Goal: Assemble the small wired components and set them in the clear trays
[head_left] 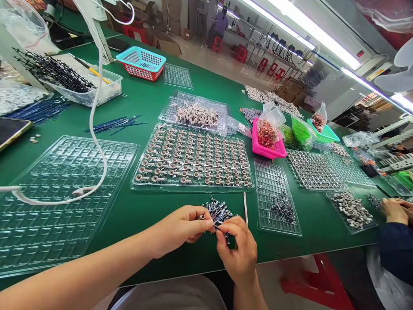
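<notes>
My left hand (189,224) is closed, its fingers pinching a small pale earbud shell whose round end (202,217) shows above the fingers. Against it, the thumb and forefinger of my right hand (238,245) pinch a small dark strip (217,227), mostly hidden by the fingertips. The fingertips of both hands nearly meet. Just behind them lies a pile of small dark circuit strips (219,211) with thin wires. Beyond the pile, a clear blister tray (193,187) holds rows of pale earbud shells (185,173), round ends up.
Another tray (180,97) behind carries loose pale shells (198,115). Trays (124,148) lie left, under a white cable (100,146). To the right stand a pink basket (269,151) and a tray of dark parts (279,224). A co-worker's hands (396,210) are at far right.
</notes>
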Demonstrator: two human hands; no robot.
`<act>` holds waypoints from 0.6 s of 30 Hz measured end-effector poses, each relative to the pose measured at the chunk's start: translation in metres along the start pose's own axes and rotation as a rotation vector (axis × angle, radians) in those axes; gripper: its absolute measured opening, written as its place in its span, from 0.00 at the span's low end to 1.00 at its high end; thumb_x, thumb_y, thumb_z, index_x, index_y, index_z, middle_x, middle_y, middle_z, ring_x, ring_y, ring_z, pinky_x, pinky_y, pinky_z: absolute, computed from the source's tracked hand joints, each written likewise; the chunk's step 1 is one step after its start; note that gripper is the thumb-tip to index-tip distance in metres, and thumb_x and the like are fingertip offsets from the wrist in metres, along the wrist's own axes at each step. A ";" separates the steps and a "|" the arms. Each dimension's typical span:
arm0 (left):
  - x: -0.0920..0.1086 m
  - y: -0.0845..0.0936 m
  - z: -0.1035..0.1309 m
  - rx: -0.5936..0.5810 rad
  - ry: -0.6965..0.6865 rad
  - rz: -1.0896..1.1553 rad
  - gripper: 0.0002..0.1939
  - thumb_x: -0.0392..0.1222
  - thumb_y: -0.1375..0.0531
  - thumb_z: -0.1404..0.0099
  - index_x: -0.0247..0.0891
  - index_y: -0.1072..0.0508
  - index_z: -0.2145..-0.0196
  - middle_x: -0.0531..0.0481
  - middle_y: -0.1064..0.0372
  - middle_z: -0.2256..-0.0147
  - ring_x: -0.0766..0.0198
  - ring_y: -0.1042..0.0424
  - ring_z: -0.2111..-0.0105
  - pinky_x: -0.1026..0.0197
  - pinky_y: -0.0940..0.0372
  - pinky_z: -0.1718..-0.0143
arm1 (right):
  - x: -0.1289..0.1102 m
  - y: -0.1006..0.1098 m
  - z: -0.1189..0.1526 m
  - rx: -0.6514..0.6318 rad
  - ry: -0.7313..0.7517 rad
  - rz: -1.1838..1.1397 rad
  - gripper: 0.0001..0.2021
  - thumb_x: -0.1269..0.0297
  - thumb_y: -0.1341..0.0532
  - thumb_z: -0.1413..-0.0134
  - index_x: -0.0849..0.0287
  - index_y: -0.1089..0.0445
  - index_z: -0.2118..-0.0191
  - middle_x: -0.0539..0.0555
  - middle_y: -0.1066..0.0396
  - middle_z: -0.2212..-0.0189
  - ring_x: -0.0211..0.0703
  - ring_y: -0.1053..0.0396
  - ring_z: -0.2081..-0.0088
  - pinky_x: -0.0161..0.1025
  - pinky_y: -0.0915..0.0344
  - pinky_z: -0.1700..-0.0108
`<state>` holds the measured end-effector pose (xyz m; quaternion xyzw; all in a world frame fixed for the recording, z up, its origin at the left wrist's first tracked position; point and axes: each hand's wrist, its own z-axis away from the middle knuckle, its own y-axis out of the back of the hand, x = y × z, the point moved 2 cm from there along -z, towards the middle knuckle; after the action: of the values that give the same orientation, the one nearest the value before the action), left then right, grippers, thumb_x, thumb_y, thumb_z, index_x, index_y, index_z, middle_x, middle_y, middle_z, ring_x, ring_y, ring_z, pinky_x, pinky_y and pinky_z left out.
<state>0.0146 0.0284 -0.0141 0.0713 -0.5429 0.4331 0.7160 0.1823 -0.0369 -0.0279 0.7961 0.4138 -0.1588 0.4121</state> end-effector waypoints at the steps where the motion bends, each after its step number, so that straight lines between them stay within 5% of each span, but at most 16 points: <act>1: -0.001 0.000 0.000 0.013 0.004 -0.013 0.20 0.57 0.36 0.43 0.36 0.33 0.71 0.62 0.52 0.81 0.70 0.56 0.79 0.62 0.61 0.76 | 0.000 0.000 0.001 0.003 -0.005 -0.004 0.10 0.76 0.40 0.41 0.55 0.33 0.57 0.52 0.27 0.68 0.42 0.29 0.65 0.43 0.30 0.61; 18: 0.013 -0.005 0.011 0.295 -0.235 -0.429 0.12 0.47 0.44 0.36 0.39 0.35 0.74 0.58 0.46 0.79 0.67 0.47 0.77 0.63 0.51 0.75 | 0.009 0.006 0.006 0.036 -0.396 -0.234 0.04 0.67 0.40 0.40 0.57 0.30 0.67 0.51 0.31 0.72 0.39 0.32 0.69 0.36 0.34 0.68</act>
<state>0.0104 0.0261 0.0027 0.3377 -0.5256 0.3348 0.7054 0.1934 -0.0391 -0.0337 0.7033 0.4114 -0.3660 0.4496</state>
